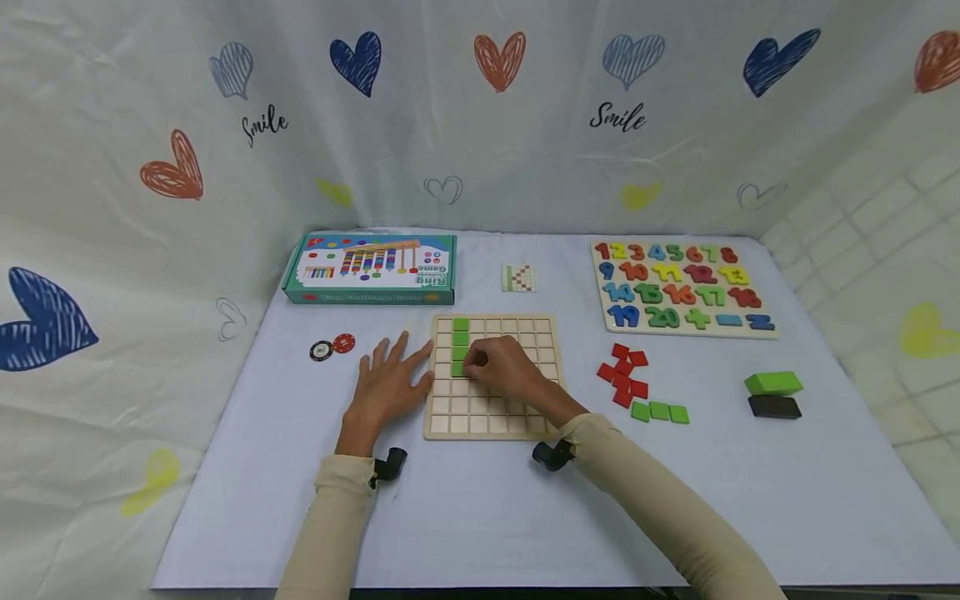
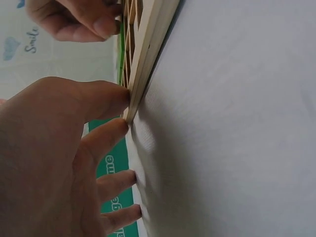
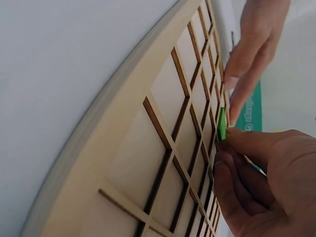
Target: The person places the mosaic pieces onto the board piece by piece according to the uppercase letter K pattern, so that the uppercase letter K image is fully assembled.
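A wooden grid board [image 1: 491, 425] lies on the table, with a short column of green square tiles [image 1: 461, 338] in its upper left cells. At the column's lower end, my right hand [image 1: 506, 367] pinches a green tile [image 3: 222, 123] between thumb and fingertips, low against the grid. The other fingers of that hand are curled in. My left hand [image 1: 386, 387] rests at the board's left side with fingers spread. Its thumb and index fingertip touch the board's edge [image 2: 143, 64] in the left wrist view.
Red tiles [image 1: 622, 379] and several loose green tiles [image 1: 659, 411] lie right of the board. Behind are a green game box [image 1: 367, 296], a small pattern card [image 1: 519, 278] and a number puzzle [image 1: 693, 329]. Two round chips [image 1: 321, 351] sit left; green and black blocks [image 1: 774, 407] sit far right.
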Demonstrator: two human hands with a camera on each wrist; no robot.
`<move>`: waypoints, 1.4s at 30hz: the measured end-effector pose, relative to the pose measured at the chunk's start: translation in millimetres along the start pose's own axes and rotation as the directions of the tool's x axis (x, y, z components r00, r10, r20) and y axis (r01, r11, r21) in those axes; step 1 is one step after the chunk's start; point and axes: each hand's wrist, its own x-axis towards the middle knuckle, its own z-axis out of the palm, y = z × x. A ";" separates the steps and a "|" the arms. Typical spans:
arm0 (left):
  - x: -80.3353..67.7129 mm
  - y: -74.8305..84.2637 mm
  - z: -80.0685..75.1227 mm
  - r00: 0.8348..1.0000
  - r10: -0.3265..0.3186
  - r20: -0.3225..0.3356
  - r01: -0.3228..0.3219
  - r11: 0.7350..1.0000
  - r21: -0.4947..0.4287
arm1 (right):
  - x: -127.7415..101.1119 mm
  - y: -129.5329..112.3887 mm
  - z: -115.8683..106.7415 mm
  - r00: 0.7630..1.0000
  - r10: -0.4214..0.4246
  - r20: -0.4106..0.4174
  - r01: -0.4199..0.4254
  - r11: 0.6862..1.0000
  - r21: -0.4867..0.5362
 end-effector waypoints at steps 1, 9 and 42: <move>0.4 -0.3 0.4 1.000 -0.001 0.001 0.001 1.000 0.003 | -1.4 0.4 -1.3 1.000 -0.003 -0.006 0.003 1.000 0.012; 1.2 -0.9 4.0 1.000 -0.005 -0.009 0.005 1.000 -0.009 | -22.4 11.1 -25.5 0.999 0.022 -0.043 -0.020 0.999 0.037; -0.6 -0.3 3.8 1.000 0.004 -0.008 -0.004 1.000 -0.017 | -158.5 120.9 -188.3 0.771 0.492 0.403 -0.395 0.867 -0.303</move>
